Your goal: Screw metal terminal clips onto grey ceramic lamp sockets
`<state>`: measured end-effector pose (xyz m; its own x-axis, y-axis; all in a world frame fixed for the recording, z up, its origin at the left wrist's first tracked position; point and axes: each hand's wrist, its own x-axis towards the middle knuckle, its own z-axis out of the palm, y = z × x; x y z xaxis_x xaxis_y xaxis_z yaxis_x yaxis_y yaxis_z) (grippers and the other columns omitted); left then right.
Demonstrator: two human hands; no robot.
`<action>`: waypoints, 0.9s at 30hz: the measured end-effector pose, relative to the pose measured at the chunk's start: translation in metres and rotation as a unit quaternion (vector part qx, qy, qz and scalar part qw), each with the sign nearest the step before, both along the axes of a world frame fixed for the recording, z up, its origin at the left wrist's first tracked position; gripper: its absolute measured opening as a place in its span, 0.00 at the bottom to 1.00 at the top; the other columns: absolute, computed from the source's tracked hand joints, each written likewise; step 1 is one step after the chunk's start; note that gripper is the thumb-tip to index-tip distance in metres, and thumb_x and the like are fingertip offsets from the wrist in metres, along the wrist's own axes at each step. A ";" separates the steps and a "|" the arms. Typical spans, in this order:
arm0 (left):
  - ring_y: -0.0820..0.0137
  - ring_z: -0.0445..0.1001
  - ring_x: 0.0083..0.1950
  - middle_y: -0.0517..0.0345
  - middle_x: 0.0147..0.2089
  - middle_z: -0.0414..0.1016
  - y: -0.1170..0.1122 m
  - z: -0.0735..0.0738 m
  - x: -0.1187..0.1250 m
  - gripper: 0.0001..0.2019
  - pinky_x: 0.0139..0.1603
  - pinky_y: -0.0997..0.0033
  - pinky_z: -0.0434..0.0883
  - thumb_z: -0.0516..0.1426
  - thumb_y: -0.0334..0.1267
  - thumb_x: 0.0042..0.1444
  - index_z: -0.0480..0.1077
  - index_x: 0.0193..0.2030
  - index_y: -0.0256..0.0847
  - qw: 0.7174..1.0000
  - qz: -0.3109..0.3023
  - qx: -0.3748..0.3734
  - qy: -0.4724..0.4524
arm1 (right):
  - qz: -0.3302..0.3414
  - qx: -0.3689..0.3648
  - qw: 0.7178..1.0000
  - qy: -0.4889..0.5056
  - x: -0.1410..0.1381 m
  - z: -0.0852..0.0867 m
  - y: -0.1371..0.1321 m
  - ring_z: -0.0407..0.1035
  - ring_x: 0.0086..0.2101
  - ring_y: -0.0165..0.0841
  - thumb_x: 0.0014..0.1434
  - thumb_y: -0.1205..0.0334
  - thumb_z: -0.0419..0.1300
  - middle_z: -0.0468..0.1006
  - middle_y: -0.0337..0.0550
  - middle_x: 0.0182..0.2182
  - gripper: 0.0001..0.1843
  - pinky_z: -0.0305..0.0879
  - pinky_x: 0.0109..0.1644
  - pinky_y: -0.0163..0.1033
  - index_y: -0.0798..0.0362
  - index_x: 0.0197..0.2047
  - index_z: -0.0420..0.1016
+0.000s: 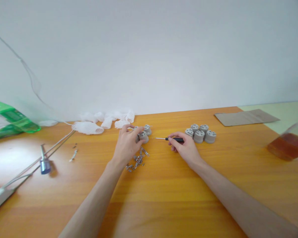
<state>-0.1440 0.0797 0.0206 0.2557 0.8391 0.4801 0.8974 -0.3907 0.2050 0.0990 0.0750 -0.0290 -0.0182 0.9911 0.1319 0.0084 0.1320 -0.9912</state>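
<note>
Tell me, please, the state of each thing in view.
Screwdriver: gripped in the right hand, tip pointing left
Left hand: at the left gray parts, grip unclear
Right gray parts: grouped, slotted faces up
Metal pieces: loose, clustered
Cardboard: flat
White netting: crumpled
Container: partly filled

Grey fittings on wooden table

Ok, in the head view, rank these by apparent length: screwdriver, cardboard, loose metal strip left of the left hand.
1. Cardboard
2. Screwdriver, partly covered by the right hand
3. Metal strip

Apparent length only; distance from the camera may differ.
</note>
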 end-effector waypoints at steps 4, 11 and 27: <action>0.51 0.63 0.63 0.48 0.46 0.81 0.000 -0.001 0.004 0.21 0.63 0.48 0.65 0.64 0.34 0.55 0.75 0.56 0.46 1.000 0.006 0.007 -0.006 | -0.001 0.000 1.000 0.000 0.001 0.000 0.000 0.71 0.22 0.31 0.55 0.49 0.67 0.79 0.42 0.26 0.17 0.67 0.25 0.36 0.54 0.40 0.78; 0.59 0.75 0.48 0.50 0.46 0.79 -0.031 0.007 0.004 0.09 0.54 0.59 0.71 0.56 0.39 0.64 0.76 0.48 0.44 0.995 -0.001 0.020 -0.097 | 0.008 0.008 1.000 0.009 0.001 0.003 -0.005 0.73 0.23 0.33 0.53 0.47 0.70 0.80 0.42 0.26 0.19 0.71 0.28 0.38 0.53 0.38 0.75; 0.55 0.75 0.54 0.47 0.49 0.80 -0.055 -0.009 0.088 0.11 0.57 0.54 0.70 0.55 0.38 0.65 0.76 0.50 0.44 0.973 -0.140 -0.152 -0.105 | -0.050 0.140 0.984 -0.100 0.077 0.097 0.017 0.75 0.36 0.36 0.64 0.39 0.58 0.82 0.47 0.36 0.23 0.68 0.39 0.38 0.52 0.34 0.77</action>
